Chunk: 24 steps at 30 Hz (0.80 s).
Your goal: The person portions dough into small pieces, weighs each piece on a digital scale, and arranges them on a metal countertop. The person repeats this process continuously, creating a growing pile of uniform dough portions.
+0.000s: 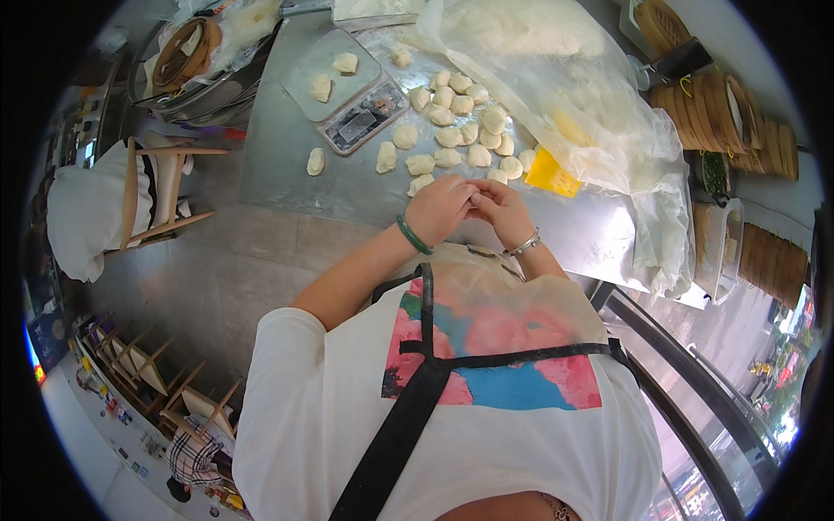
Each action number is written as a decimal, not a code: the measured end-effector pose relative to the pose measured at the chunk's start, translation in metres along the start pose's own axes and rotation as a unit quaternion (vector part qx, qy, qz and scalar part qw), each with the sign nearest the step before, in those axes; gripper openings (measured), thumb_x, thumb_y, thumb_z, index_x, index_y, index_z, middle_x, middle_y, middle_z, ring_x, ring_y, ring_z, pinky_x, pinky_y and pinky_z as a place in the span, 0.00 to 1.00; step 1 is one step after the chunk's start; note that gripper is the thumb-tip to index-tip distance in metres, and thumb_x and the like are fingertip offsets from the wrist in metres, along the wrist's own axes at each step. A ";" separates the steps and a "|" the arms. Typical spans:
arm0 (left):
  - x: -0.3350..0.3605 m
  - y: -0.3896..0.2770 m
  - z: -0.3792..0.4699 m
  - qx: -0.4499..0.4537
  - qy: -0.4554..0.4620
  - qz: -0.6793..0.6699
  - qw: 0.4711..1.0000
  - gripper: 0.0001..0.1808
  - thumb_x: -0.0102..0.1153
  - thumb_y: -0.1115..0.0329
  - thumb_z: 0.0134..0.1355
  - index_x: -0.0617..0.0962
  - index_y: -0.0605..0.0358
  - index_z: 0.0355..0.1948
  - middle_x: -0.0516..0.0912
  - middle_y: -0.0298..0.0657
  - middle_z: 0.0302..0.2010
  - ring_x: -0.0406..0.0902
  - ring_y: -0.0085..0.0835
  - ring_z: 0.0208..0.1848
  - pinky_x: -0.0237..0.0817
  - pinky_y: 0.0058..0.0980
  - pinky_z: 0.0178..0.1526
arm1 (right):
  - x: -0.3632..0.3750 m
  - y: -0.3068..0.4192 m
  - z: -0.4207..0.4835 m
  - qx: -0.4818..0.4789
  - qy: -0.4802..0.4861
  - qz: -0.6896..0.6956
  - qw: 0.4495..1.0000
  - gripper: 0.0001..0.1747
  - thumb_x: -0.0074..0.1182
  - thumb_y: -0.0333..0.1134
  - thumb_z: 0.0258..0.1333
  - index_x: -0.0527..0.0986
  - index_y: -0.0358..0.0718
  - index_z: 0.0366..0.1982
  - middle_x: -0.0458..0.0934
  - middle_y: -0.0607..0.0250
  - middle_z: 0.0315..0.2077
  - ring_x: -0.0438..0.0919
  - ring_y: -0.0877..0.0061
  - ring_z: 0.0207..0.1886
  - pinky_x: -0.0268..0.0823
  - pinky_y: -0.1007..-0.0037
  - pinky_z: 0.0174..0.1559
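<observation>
My left hand [439,205], with a green bangle at its wrist, meets my right hand [503,210], which has a silver bracelet. Their fingertips come together at the near side of a metal-topped table [287,179]. Whether anything is between the fingers is hidden. Just beyond them lie several pale dough pieces [447,157], some grouped closely. A digital kitchen scale [352,94] stands farther off to the left, carrying two dough pieces [345,63]. To the right of my hands, a yellow plastic dough scraper [552,173] rests partly under clear plastic sheeting [606,146].
The sheeting covers a large pale mass [534,29] at the back right. Bamboo steamers [707,111] are stacked beyond the table's right side. A wooden chair [150,195] draped in white cloth stands to the left. A person [195,456] sits at the lower left.
</observation>
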State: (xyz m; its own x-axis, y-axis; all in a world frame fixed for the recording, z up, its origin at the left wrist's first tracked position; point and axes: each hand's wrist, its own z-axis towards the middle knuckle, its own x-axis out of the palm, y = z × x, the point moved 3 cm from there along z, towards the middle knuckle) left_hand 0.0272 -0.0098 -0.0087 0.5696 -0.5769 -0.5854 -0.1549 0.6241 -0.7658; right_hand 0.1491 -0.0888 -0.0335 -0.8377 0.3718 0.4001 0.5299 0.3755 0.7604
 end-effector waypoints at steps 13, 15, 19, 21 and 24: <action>-0.073 0.066 0.020 -0.086 -0.157 0.180 0.967 0.04 0.56 0.71 0.55 0.77 0.57 0.33 0.76 0.46 0.30 0.74 0.46 0.33 0.66 0.40 0.35 | 0.009 0.017 0.020 0.082 0.008 0.020 0.996 0.09 0.57 0.26 0.55 0.76 0.29 0.38 0.80 0.58 0.31 0.80 0.75 0.31 0.77 0.75 0.35; -0.115 0.093 0.034 -0.108 -0.226 0.216 0.943 0.04 0.58 0.69 0.55 0.79 0.56 0.32 0.77 0.46 0.32 0.75 0.45 0.33 0.67 0.38 0.36 | -0.001 0.017 0.018 0.076 -0.017 0.018 0.997 0.07 0.56 0.25 0.55 0.76 0.30 0.37 0.79 0.60 0.30 0.80 0.76 0.30 0.76 0.75 0.33; -0.165 0.141 0.058 -0.110 -0.216 0.317 0.917 0.03 0.59 0.68 0.54 0.82 0.51 0.30 0.76 0.40 0.34 0.73 0.41 0.39 0.65 0.39 0.42 | -0.016 0.013 0.021 0.085 -0.040 0.019 0.995 0.08 0.56 0.26 0.56 0.75 0.31 0.38 0.79 0.61 0.30 0.79 0.77 0.30 0.76 0.75 0.32; -0.169 0.148 0.068 -0.094 -0.185 0.331 0.920 0.02 0.61 0.69 0.53 0.81 0.53 0.29 0.77 0.41 0.35 0.73 0.43 0.41 0.65 0.40 0.43 | -0.016 0.015 0.021 0.083 -0.046 0.008 0.995 0.08 0.55 0.26 0.57 0.74 0.31 0.39 0.78 0.61 0.30 0.79 0.77 0.29 0.76 0.76 0.31; -0.175 0.161 0.079 -0.079 -0.146 0.357 0.919 0.05 0.62 0.68 0.51 0.81 0.51 0.31 0.77 0.39 0.36 0.73 0.42 0.42 0.65 0.40 0.43 | -0.015 0.014 0.024 0.086 -0.061 0.022 0.994 0.09 0.55 0.26 0.56 0.75 0.31 0.39 0.78 0.61 0.29 0.79 0.77 0.29 0.76 0.76 0.31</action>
State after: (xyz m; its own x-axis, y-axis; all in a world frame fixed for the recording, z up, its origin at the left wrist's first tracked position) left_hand -0.0336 0.2334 -0.0082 0.4660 0.1314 -0.8750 -0.6755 0.6915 -0.2559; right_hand 0.1723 -0.0694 -0.0413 -0.7969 0.4868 0.3579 0.5886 0.4921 0.6414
